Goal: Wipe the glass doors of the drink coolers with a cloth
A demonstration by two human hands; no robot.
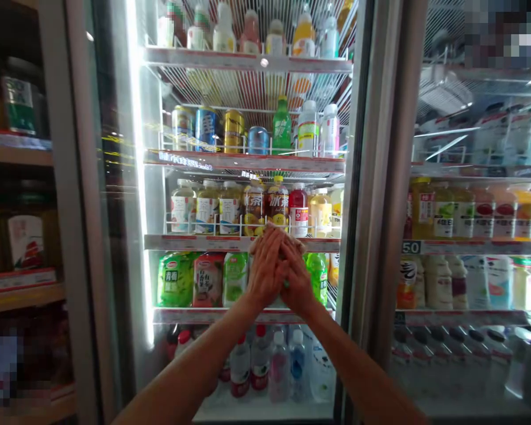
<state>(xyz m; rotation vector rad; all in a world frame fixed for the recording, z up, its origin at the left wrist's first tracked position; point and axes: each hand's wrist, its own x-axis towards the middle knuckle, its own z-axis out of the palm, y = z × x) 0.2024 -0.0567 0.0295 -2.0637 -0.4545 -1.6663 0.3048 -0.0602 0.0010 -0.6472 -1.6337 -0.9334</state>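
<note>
Both my hands reach into the open drinks fridge at the third shelf down. My left hand and my right hand are pressed together, fingers stretched and overlapping, over a bottle whose pale cap peeks above the fingertips. A strip of green label shows between the palms. Brown tea bottles stand on the shelf just above the hands. Green bottles stand right beside my right hand.
The fridge door stands open at the left, in front of wooden shelves with jars. A closed glass door at the right covers more bottles. Cans sit on the second shelf, water bottles at the bottom.
</note>
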